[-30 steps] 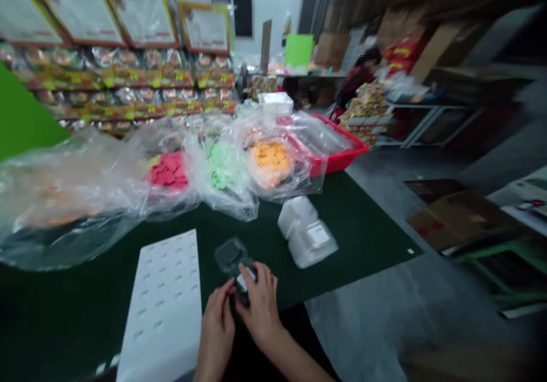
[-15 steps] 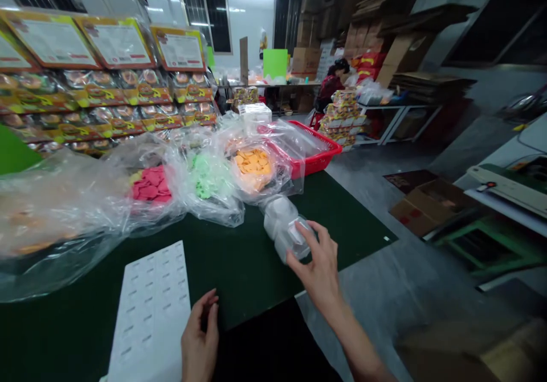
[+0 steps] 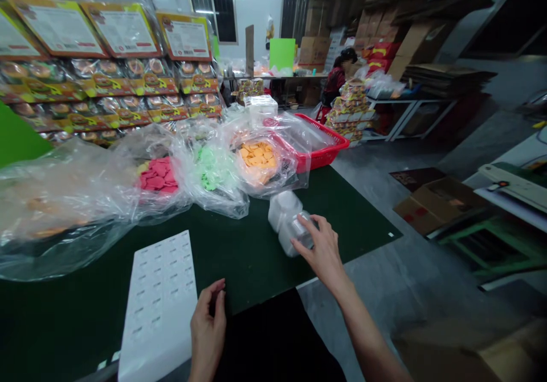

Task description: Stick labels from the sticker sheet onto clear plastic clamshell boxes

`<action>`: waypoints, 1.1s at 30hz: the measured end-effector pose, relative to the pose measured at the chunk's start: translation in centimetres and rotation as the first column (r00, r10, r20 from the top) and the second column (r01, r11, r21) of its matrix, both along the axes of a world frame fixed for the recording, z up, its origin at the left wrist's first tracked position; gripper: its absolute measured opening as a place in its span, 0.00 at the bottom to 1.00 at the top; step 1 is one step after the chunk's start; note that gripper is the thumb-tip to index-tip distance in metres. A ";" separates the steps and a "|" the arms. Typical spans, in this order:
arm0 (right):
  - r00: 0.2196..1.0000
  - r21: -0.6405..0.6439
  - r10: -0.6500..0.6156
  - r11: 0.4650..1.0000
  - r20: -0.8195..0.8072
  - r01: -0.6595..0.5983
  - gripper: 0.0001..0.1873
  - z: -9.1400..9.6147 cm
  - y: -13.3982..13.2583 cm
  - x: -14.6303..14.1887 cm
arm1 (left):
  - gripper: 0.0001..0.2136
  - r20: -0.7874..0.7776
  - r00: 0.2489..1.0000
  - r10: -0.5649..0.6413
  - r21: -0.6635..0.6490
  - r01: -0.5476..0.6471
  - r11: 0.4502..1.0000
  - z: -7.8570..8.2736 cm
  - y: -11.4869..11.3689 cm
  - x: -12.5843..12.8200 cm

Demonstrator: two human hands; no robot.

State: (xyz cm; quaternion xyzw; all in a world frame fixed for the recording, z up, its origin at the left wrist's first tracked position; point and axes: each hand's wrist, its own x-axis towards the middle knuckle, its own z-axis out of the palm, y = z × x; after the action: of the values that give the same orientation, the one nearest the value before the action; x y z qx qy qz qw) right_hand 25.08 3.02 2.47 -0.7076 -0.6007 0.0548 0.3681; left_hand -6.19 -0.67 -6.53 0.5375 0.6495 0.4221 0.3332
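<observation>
My right hand (image 3: 321, 249) reaches out over the dark green table (image 3: 239, 256) and rests its fingers on a stack of clear plastic containers (image 3: 289, 224); the fingers curl over the top one. My left hand (image 3: 208, 328) sits near the table's front edge, fingers loosely bent and together, holding nothing I can see. Its fingertips lie just right of a white sticker sheet (image 3: 160, 302).
Clear bags with pink (image 3: 158, 177), green (image 3: 211, 171) and orange pieces (image 3: 257, 155) lie across the table's far side, beside a red basket (image 3: 325, 151). Packaged goods fill shelves at left. A person (image 3: 337, 80) works at a far table. Cardboard boxes (image 3: 436, 208) sit on the floor at right.
One second ago both hands held a small clear container at the front edge. My right hand has moved out to the stack of containers, and my left hand stayed near the sticker sheet.
</observation>
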 end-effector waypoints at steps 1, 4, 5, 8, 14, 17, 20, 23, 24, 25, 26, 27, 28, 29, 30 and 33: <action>0.997 0.015 0.034 0.999 -0.066 -0.034 0.27 -0.3 -0.1 0.2 | 0.21 0.009 1.000 -0.015 0.011 0.015 1.000 0.1 0.2 0.6; 0.958 0.113 0.085 0.992 -0.273 -0.055 0.38 -1.6 -0.3 0.4 | 0.20 0.065 0.984 -0.164 0.043 0.162 0.986 0.1 1.5 3.9; 0.943 0.137 0.079 0.990 -0.322 -0.036 0.42 -2.1 -0.2 0.3 | 0.20 0.098 0.966 -0.239 0.053 0.235 0.971 0.0 2.0 5.4; 0.903 0.144 0.028 0.989 -0.428 0.038 0.53 -3.7 -0.1 -0.3 | 0.25 0.228 0.875 -0.427 0.043 0.429 0.902 -1.0 4.2 10.6; 0.876 0.154 0.044 0.987 -0.481 0.035 0.50 -5.4 1.8 1.1 | 0.32 0.309 0.833 -0.458 -0.022 0.488 0.873 -2.5 9.2 18.3; 0.886 0.149 0.020 0.987 -0.463 0.055 0.51 -5.4 4.1 3.2 | 0.32 0.304 0.829 -0.469 -0.017 0.497 0.867 -2.4 12.0 20.3; 0.901 0.141 -0.005 0.987 -0.434 0.073 0.53 -5.2 7.0 5.1 | 0.32 0.304 0.825 -0.477 -0.014 0.505 0.863 -2.2 15.1 21.9; 0.914 0.120 -0.023 0.990 -0.405 0.078 0.53 -4.8 10.1 6.3 | 0.33 0.302 0.828 -0.473 -0.029 0.504 0.863 -1.7 18.5 23.3; 0.917 0.116 -0.021 0.991 -0.399 0.073 0.53 -4.6 11.0 6.5 | 0.34 0.301 0.830 -0.470 -0.034 0.502 0.864 -1.4 19.4 23.7; 0.918 0.115 -0.017 0.991 -0.396 0.068 0.53 -4.4 11.9 6.7 | 0.35 0.300 0.832 -0.466 -0.037 0.499 0.866 -1.2 20.3 24.0; 0.919 0.116 -0.010 0.991 -0.394 0.061 0.52 -4.1 12.7 6.9 | 0.35 0.298 0.835 -0.463 -0.038 0.495 0.868 -0.9 21.0 24.3; 0.920 0.117 -0.005 0.992 -0.393 0.055 0.52 -3.9 13.3 7.0 | 0.36 0.295 0.837 -0.460 -0.037 0.491 0.870 -0.7 21.4 24.4; 0.919 0.118 -0.001 0.992 -0.393 0.051 0.52 -3.7 13.9 7.1 | 0.35 0.291 0.840 -0.459 -0.034 0.488 0.872 -0.5 21.7 24.4; 0.919 0.118 0.000 0.992 -0.395 0.050 0.52 -3.6 14.2 7.1 | 0.34 0.287 0.841 -0.459 -0.029 0.486 0.873 -0.3 21.9 24.3; 0.917 0.116 -0.002 0.992 -0.398 0.052 0.53 -3.6 14.4 7.1 | 0.33 0.282 0.842 -0.460 -0.024 0.486 0.874 -0.3 21.8 24.1; 0.894 0.102 0.033 0.995 -0.446 0.014 0.61 -4.2 14.0 7.4 | 0.28 0.277 0.841 -0.465 0.002 0.483 0.876 -0.8 21.1 23.0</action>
State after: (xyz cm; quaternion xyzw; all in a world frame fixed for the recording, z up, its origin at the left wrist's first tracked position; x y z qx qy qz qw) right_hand 32.45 17.06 -1.74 -0.6532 -0.5056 0.1868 0.5318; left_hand 16.83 20.43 -7.31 0.6075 0.4590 0.3734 0.5300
